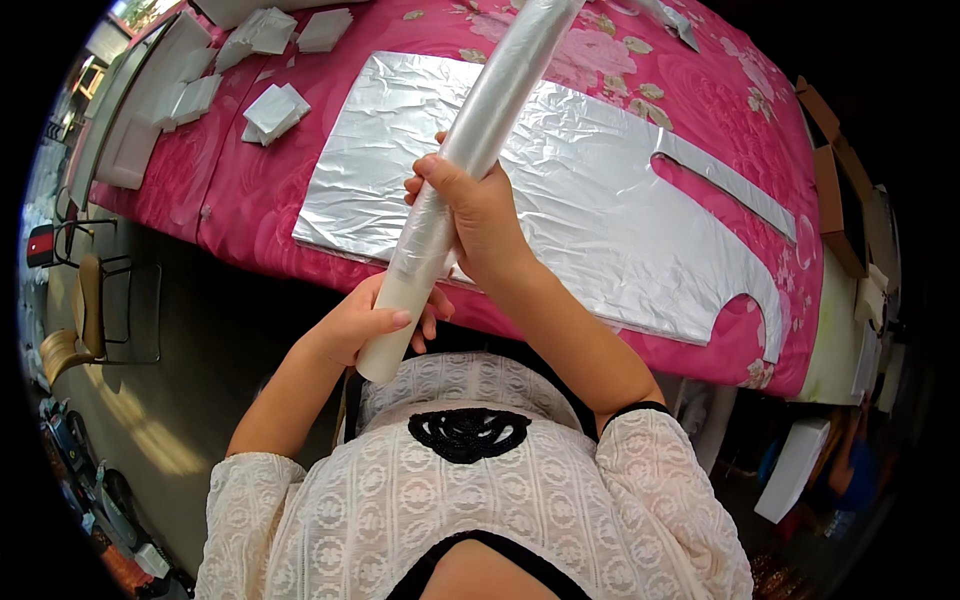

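Observation:
A long roll of clear plastic film (505, 85) slants up from near my waist past the top edge. Its near end is paler and whitish. Around the roll's middle wraps my right hand (475, 205), thumb over the top and fingertips showing on the left side. Lower down, my left hand (365, 320) holds the near end, its thumb on the front and its fingers passing behind. Under the roll, a flat stack of shiny silvery plastic sheets (590, 220) lies on the table. Its right end has two handle-like strips with a rounded gap between them.
A pink floral cloth (270, 200) covers the table. Small white folded packets (275, 112) lie at the back left, beside a translucent bin (135, 125). A chair (88, 310) stands on the floor at left. Open cardboard boxes (840, 205) stand beyond the right edge.

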Action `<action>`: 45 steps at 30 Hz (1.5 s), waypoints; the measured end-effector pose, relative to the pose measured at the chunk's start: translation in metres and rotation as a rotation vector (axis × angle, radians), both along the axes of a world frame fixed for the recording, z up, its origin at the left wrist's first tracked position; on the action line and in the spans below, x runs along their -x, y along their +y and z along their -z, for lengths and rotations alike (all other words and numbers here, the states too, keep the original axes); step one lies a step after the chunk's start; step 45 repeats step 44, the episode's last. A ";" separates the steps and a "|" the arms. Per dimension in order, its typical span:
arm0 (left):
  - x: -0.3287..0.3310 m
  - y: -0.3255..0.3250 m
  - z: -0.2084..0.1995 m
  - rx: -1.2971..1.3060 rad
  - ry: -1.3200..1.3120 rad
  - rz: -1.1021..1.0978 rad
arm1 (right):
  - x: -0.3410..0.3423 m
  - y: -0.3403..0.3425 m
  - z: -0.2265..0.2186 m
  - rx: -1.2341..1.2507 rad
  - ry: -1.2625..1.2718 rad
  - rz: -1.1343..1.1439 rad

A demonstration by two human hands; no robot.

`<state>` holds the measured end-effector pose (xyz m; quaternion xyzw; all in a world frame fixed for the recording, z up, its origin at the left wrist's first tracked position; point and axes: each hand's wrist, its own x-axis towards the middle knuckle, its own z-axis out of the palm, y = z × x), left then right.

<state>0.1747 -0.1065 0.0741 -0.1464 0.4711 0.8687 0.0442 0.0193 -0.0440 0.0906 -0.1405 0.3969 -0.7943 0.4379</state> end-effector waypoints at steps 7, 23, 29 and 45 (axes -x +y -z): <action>0.009 0.018 0.021 0.112 -0.257 -0.187 | -0.021 0.021 0.047 -0.163 0.062 0.092; -0.016 0.016 0.035 0.156 -0.342 0.188 | 0.184 0.064 0.056 -0.414 0.195 0.138; -0.022 0.011 0.038 0.127 -0.369 0.235 | 0.182 0.069 0.036 -0.704 0.576 -0.252; -0.024 0.003 0.039 0.069 -0.331 0.331 | 0.231 0.093 0.053 -0.692 0.783 -0.157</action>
